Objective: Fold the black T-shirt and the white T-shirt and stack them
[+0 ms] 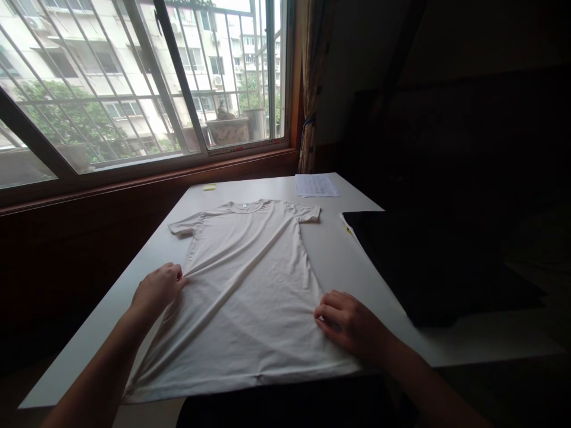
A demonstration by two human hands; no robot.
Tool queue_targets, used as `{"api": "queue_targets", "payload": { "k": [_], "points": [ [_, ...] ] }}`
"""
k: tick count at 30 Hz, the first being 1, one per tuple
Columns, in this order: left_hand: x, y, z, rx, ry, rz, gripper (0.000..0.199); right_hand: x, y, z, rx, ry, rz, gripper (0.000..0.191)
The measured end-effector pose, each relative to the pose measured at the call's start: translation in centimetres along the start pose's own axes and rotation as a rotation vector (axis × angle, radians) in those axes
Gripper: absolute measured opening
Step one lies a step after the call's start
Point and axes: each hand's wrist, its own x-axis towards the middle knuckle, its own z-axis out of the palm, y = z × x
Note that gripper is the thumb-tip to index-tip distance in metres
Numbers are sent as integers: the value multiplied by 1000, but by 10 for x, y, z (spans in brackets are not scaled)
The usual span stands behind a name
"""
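A white short-sleeved T-shirt (254, 285) lies spread on the white table, its neckline at the far side and its hem along the near edge. My left hand (158, 288) pinches the shirt's left side edge about halfway down, and creases fan out from that grip across the cloth. On the opposite side edge, lower toward the hem, my right hand (345, 318) has its fingers closed on the fabric. Both sleeves lie out to the sides. A small label shows inside the collar.
The white table (357, 261) stands below a barred window (147, 77). Printed papers (317, 185) lie at its far right corner, a yellow note (209, 186) at the far left. Dark cloth (428, 267) covers part of the right side. A tied curtain (310, 89) hangs behind.
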Motion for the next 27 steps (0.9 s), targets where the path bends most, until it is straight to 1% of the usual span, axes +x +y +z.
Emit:
{"api": "queue_targets", "payload": {
  "k": [4,6,7,10,11,12,13,15,17,19,22,27],
  "points": [
    [5,-7,-3,-12,68,-7,28,-1,1,0,-17,-25,-6,10],
    [9,-12,-6,-33,57,39,28,-2,2,-1,-16,-44,0,10],
    [11,-14,-7,-58,14,86,26,-1,2,-1,-15,-54,4,9],
    [18,-18,-10,-154,-167,244,23,2,4,-3,-14,-72,10,9],
    [21,-17,-11,-164,-186,261,23,4,4,-4,-12,-73,10,9],
    [24,-16,-11,-155,-170,255,24,6,5,-4,-5,-71,9,9],
    [28,-13,-11,-133,-129,230,26,9,5,-4,3,-66,8,8],
    [38,-7,-9,-79,-33,155,31,14,5,-4,19,-55,6,7],
    [50,2,-5,-35,26,88,35,19,4,-3,22,-55,13,7],
    [62,9,0,-2,53,33,37,23,3,-1,13,-68,24,7],
    [78,15,8,37,65,-31,33,24,2,2,5,-80,45,6],
    [89,13,14,54,65,-55,31,22,2,4,17,-103,80,6]
  ]
}}
